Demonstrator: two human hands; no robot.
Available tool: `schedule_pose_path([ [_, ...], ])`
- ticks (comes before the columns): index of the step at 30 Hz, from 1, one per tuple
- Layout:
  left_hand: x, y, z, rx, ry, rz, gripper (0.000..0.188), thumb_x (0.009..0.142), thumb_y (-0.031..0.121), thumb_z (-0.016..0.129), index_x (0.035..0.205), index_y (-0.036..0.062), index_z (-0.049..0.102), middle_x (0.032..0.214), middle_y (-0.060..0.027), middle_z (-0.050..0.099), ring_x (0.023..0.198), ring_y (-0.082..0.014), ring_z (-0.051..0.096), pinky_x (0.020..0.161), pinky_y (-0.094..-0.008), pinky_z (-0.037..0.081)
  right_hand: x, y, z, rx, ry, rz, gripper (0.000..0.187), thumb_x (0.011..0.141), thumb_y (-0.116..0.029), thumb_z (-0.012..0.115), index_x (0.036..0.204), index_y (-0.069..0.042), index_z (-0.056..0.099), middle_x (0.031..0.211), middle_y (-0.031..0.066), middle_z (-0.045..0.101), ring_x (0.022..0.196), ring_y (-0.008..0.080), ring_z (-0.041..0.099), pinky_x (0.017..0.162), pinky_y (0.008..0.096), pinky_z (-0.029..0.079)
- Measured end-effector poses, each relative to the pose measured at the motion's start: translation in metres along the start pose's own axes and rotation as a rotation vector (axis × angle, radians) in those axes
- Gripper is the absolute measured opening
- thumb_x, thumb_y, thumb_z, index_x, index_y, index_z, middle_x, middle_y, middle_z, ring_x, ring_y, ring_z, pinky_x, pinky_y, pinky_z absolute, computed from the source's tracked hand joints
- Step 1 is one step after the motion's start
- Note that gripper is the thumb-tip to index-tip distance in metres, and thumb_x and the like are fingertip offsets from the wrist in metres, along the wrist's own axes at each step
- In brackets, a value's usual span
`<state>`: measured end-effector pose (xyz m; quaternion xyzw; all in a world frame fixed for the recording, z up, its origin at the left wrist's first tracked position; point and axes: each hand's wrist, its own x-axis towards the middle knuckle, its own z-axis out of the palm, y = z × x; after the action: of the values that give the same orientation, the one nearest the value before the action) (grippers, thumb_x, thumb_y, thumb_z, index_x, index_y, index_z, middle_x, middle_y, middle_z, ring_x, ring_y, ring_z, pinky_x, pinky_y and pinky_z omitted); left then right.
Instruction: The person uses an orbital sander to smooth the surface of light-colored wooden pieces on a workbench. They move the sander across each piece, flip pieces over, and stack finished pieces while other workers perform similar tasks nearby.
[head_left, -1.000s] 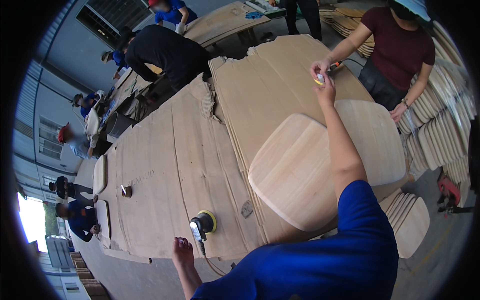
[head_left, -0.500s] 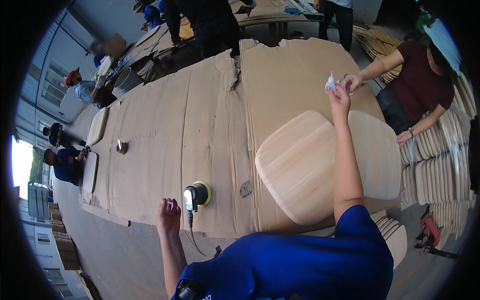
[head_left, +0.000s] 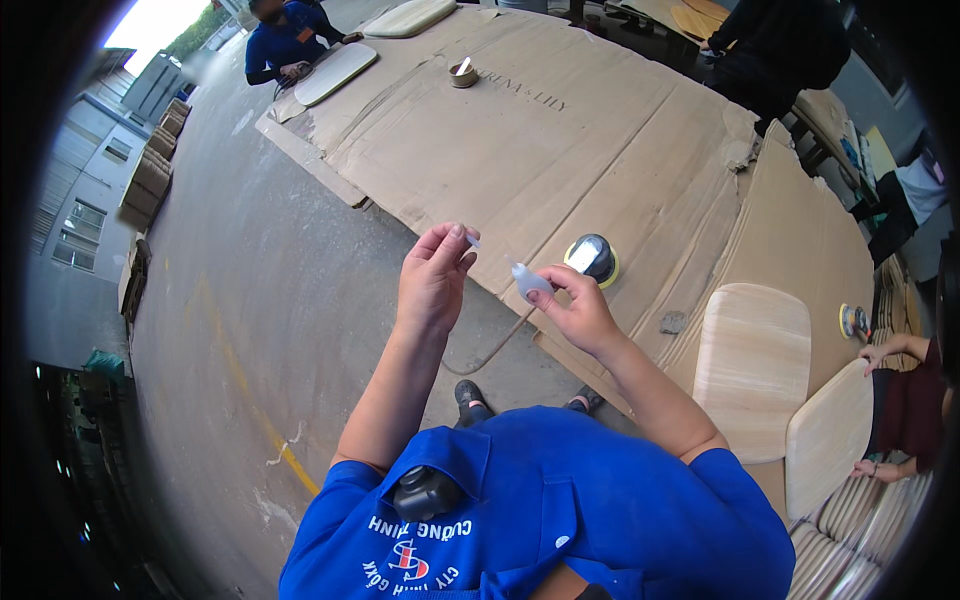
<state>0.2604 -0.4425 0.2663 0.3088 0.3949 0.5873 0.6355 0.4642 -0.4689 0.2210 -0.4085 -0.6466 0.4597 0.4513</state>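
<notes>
Raised in front of my chest, my left hand (head_left: 430, 285) pinches a small whitish cap (head_left: 472, 241) between thumb and fingertips. Just to its right, my right hand (head_left: 582, 312) grips a small translucent white squeeze bottle (head_left: 530, 285) with a thin nozzle pointing up and left. A short gap separates cap and nozzle. Beyond my right hand, an orbital sander (head_left: 592, 258) with a yellow-edged pad rests on the cardboard-covered table (head_left: 480, 170), its hose running down over the near edge. A pale wooden panel (head_left: 753, 345) lies on the table to the right.
At the right, a co-worker's hands (head_left: 885, 352) are on a second panel (head_left: 828, 440) and by another sander (head_left: 853, 321). Stacked panels (head_left: 870, 515) stand below. A round container (head_left: 462, 74) sits on the far table. Another person (head_left: 292, 42) works at far left.
My right hand has come back from beside the co-worker with the bottle, and my left hand has moved near it. The view has swung left, and the co-worker's panel is now tilted.
</notes>
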Motion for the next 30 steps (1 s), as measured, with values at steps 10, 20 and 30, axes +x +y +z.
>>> schedule_pose_path([
  [10, -0.034, 0.106, -0.204, 0.069, 0.089, 0.116, 0.015, 0.093, 0.019, 0.065, 0.102, 0.0073, 0.063, 0.1, -0.0046, 0.066, 0.097, -0.0128, 0.058, 0.085, -0.0288, 0.042, 0.066, -0.036, 0.232, 0.005, -0.15, -0.027, 0.02, 0.084, -0.016, 0.07, 0.096, 0.0, 0.068, 0.092, 0.0126, 0.067, 0.087, 0.0237, 0.063, 0.079, 0.0342, 0.048],
  [20, -0.032, 0.157, -0.286, 0.079, 0.212, 0.238, 0.014, 0.091, 0.015, 0.067, 0.098, 0.0031, 0.064, 0.096, -0.0055, 0.068, 0.088, -0.0096, 0.059, 0.081, -0.024, 0.044, 0.115, -0.045, 0.32, -0.023, -0.253, -0.035, 0.022, 0.084, -0.021, 0.071, 0.096, -0.002, 0.069, 0.091, 0.0139, 0.067, 0.088, 0.0251, 0.064, 0.079, 0.0349, 0.048],
  [30, 0.048, 0.176, -0.307, 0.417, 0.189, 0.237, 0.017, 0.089, 0.016, 0.069, 0.096, 0.0014, 0.067, 0.097, -0.0039, 0.067, 0.094, -0.0097, 0.056, 0.088, -0.0255, 0.041, 0.192, -0.019, 0.328, 0.025, -0.261, -0.001, 0.023, 0.084, -0.024, 0.071, 0.095, -0.003, 0.07, 0.09, 0.0137, 0.069, 0.086, 0.0242, 0.064, 0.079, 0.035, 0.048],
])
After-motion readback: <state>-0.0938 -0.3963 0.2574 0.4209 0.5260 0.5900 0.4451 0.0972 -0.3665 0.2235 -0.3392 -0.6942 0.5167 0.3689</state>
